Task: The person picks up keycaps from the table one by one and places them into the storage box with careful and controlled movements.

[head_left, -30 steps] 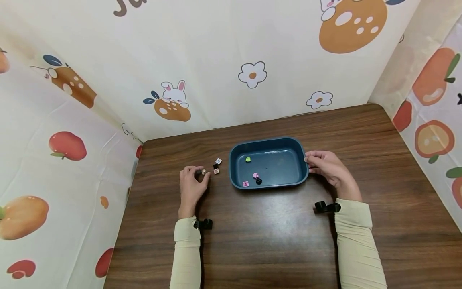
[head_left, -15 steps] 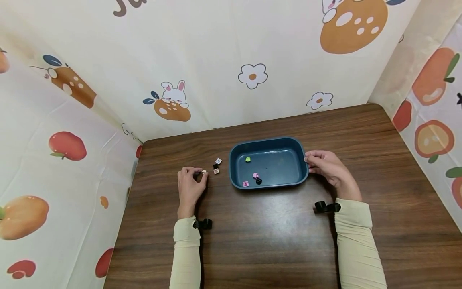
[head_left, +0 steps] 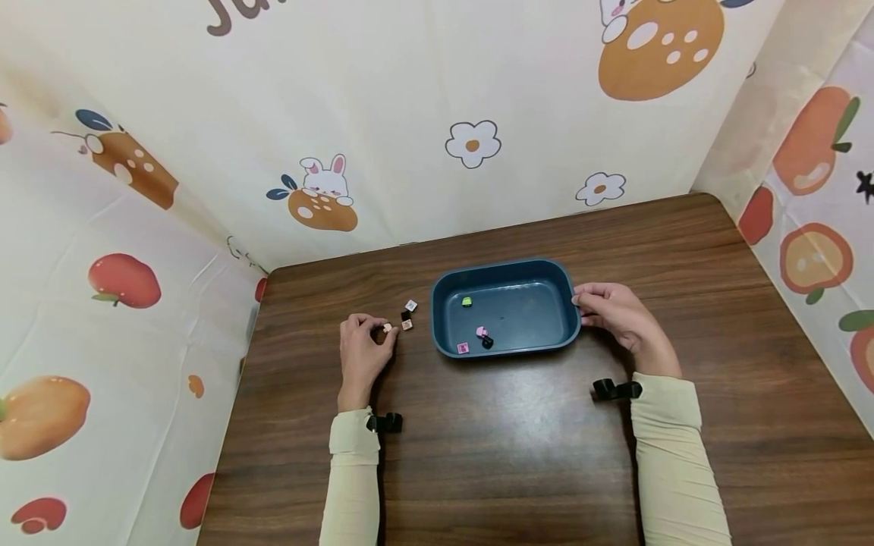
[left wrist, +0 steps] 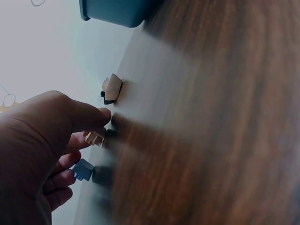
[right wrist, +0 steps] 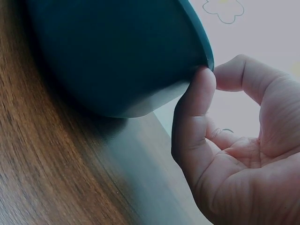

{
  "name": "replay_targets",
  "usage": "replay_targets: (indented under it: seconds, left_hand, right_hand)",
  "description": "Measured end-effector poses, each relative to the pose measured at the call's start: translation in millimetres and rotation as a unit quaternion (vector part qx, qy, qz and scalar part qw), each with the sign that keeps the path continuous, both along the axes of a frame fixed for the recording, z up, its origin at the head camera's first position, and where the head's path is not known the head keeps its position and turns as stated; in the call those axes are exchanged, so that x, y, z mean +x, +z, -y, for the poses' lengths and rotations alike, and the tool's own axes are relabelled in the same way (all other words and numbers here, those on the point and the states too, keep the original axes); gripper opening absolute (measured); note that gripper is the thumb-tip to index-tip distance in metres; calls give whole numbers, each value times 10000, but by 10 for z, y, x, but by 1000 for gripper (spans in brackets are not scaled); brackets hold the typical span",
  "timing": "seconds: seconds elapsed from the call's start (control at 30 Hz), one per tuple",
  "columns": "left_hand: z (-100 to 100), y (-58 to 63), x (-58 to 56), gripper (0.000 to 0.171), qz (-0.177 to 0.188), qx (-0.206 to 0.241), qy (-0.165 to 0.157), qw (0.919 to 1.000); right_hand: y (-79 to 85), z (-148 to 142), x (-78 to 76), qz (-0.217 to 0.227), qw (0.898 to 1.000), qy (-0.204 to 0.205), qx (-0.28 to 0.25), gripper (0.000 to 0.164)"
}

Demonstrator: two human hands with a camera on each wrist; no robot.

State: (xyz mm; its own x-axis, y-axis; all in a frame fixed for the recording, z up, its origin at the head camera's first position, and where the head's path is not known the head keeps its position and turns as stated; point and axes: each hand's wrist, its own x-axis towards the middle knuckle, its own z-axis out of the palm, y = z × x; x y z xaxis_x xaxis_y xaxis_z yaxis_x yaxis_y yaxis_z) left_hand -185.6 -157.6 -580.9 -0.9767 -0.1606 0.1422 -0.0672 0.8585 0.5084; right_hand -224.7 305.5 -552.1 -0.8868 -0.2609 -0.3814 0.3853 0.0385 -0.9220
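My left hand point(head_left: 363, 353) pinches a small cream keycap point(left wrist: 95, 138) between thumb and fingers, low over the table. A grey-blue keycap point(left wrist: 83, 169) lies close by its lower fingers in the left wrist view. Just to the right sit a white keycap point(head_left: 411, 305), a black one point(head_left: 406, 315) and a pale printed keycap point(head_left: 407, 324). With thumb and index finger my right hand point(head_left: 623, 318) grips the right rim of a dark blue tray point(head_left: 501, 354). Inside the tray are a green keycap point(head_left: 467, 302), two pink pieces point(head_left: 482, 331) and a black piece point(head_left: 488, 343).
The brown wooden table point(head_left: 519, 455) meets a patterned curtain point(head_left: 410, 136) along its back edge. More curtain hangs at the left and right sides. Black wrist straps with cameras point(head_left: 385, 423) sit on both sleeves.
My left hand shifts slightly left, then back right, and the cream keycap turns a little in its fingertips. The right hand and the tray stay put; the head view drifts slightly.
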Motion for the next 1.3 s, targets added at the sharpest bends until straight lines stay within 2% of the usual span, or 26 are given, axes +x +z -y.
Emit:
replay_targets:
  seconds: [0.3,0.47,0.63,0.8,1.0,1.13,1.3]
  left_hand:
    - [-19,-9,43,27,-112,-88,-209,9997]
    - [-46,-28,106,29,-321,120,-187,9992]
    - [-42,-69,151,32,-131,339,-130,9993]
    - [2,-49,190,34,106,330,-4,9994]
    - [61,-28,250,33,185,266,181,9993]
    - [90,-45,279,30,101,352,123,9993]
    - [113,-59,302,21,-187,455,-120,9987]
  right_hand:
    - [13,16,12,-8,10000,-8,-87,26]
    - [15,9,-1,-22,10000,10,-28,28]
    - [10,1,-6,-25,10000,6,-14,29]
    - [-4,3,1,4,10000,-9,-27,28]
    - [-11,-2,-4,-74,10000,-31,-52,23]
    - [-8,-2,-8,-83,9999,-38,-119,17]
    - [-2,0,-7,-21,9999,-32,-150,15]
